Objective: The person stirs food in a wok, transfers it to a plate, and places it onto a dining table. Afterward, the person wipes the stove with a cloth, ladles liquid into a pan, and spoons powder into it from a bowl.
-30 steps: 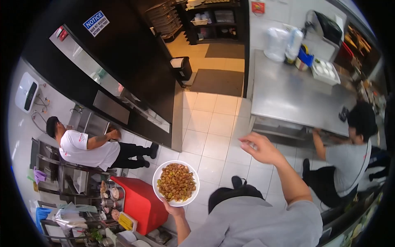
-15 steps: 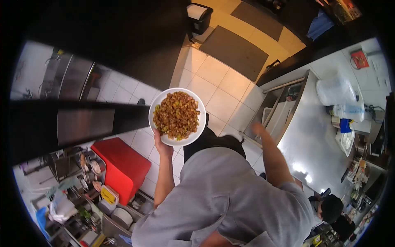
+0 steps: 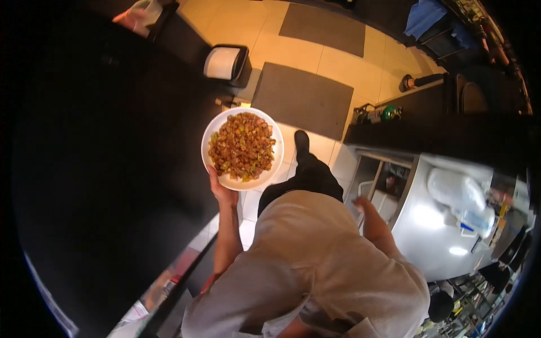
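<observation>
My left hand [image 3: 225,192] grips a round white plate [image 3: 280,152] by its lower left rim, thumb along the edge. A heap of chopped, glossy brown food [image 3: 242,147] with green and yellowish bits fills the plate's middle. The plate is out in front of my body, about level. Its underside and the fingers beneath it are hidden. My right hand [image 3: 361,206] hangs low at my right side, near the open steel shelf unit. It looks small and partly turned away, so how its fingers lie is unclear.
A black bin [image 3: 243,66] with a pale top stands ahead, beside a dark floor mat [image 3: 304,96]. A black partition [image 3: 118,158] rises on my left. At right is a steel counter [image 3: 417,248] with plastic-wrapped items. Another person's hand [image 3: 132,19] and someone's foot [image 3: 406,83] show further off.
I have walked forward, with the bin and mat now closer. The red container has left view on the left. The plate stays in my left hand; my right arm has swung back and down.
</observation>
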